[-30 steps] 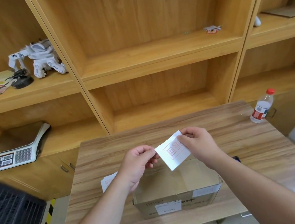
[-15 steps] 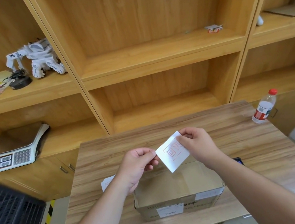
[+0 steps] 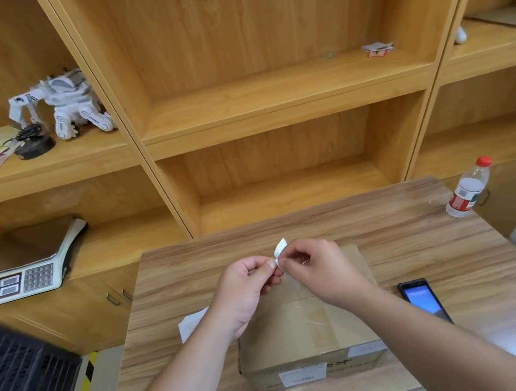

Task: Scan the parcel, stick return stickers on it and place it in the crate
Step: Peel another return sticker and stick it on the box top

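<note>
**Sticker pinched above the parcel**

Both hands meet over the cardboard parcel, which sits on the tabletop near its front edge. The left hand and the right hand each pinch the small white sticker, curled between their fingertips. A white label shows on the parcel's front face, its print too small to read. More stickers lie just left of the parcel, a handheld scanner with a lit screen to its right. The black crate stands at lower left.
</note>
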The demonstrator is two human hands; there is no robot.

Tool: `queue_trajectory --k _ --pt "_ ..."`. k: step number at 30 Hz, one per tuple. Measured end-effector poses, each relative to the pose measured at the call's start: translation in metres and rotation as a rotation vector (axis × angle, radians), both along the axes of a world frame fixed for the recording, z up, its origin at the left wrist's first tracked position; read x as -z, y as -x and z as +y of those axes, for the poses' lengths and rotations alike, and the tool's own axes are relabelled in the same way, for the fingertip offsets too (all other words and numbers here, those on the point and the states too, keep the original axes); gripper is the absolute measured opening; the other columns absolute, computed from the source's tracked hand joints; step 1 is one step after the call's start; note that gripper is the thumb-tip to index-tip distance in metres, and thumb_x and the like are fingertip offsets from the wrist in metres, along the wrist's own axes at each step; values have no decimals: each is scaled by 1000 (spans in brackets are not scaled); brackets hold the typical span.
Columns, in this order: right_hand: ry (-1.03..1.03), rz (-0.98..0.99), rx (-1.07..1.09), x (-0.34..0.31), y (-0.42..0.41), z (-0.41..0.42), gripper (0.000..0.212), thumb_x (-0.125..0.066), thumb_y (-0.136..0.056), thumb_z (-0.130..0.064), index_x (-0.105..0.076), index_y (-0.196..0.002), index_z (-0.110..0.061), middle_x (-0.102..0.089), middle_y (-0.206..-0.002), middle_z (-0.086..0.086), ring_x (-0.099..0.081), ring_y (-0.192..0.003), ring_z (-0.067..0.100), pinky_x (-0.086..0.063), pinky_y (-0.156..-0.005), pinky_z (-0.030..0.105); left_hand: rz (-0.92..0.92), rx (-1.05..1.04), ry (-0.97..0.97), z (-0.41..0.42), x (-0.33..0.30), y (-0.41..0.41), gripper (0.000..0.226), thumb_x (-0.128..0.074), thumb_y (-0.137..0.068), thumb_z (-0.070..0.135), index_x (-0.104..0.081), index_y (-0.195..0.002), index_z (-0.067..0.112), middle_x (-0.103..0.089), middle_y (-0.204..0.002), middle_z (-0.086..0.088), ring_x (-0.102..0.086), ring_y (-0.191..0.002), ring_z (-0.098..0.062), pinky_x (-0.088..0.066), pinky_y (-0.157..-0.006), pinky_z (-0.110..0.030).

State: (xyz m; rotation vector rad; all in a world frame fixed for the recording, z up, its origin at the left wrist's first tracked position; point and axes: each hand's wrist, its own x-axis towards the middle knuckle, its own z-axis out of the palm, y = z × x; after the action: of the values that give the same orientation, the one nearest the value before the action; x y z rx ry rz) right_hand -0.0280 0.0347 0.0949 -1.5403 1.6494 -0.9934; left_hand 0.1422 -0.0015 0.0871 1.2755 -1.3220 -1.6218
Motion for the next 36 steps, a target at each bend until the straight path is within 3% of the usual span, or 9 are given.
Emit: queue_trajectory --k 7,14,21,25,28,33,36 --pt "-16 -55 14 3 -3 -6 7 -80 -85 -30 -81 -84 -24 -78 -76 -10 -72 -71 5 -59 -68 27 -58 -4 57 -4 3 0 17 -64 -99 11 -76 -89 7 -73 -76 -4 -63 -71 -10 -49 -71 -27" --pt "3 29 0 -1 -5 -5 12 -72 -88 -21 -83 -85 -23 -76 -72 -14 -63 -60 -4 -42 -55 11 -146 0 146 -6 2 0 18 -64 -99 13 -76 -85 13 -76 -75 2 -66 -70 -9 -48 -70 -27" --pt "0 25 -15 -4 -8 -1 17 -69 -89 -16 -83 -84 -22 -76 -72 -18 -63 -61 -5 -40 -56 9 -145 -10 121 -4 -1 -2 16 -66 -96 9 -77 -85 9 -77 -74 -2 -67 -69 -10 -51 -69 -26" --pt "15 86 -20 -2 -7 -1 8 -75 -86 -23 -82 -84 -26 -75 -70 -14 -66 -68 -2 -47 -61 12 -194 18 130 -2 -4 -4 17 -65 -97 9 -77 -85 11 -76 -71 0 -67 -66 -7 -50 -66 -25" --pt "44 157 -45 -2 -7 -1 9 -74 -87 -25 -81 -81 -25 -70 -65 -4 -60 -61 7 -44 -57 20 -289 57 185 -3 -4 -6 25 -64 -97 16 -76 -76 22 -75 -71 2 -62 -61 -8 -45 -62 -28" --pt "53 219 -60 2 -5 -2 20 -61 -83 -34 -78 -78 -23 -69 -68 2 -60 -65 19 -50 -61 39 -372 51 248 -2 -6 -4 23 -65 -94 21 -74 -77 32 -77 -74 3 -63 -65 -25 -45 -63 -33" --pt "54 211 -64 1 -6 -1 32 -50 -78 -42 -77 -77 -25 -70 -70 2 -61 -66 19 -51 -62 39 -401 43 268 0 -7 -3 23 -65 -94 21 -73 -77 34 -76 -73 2 -56 -60 -18 -41 -58 -32"
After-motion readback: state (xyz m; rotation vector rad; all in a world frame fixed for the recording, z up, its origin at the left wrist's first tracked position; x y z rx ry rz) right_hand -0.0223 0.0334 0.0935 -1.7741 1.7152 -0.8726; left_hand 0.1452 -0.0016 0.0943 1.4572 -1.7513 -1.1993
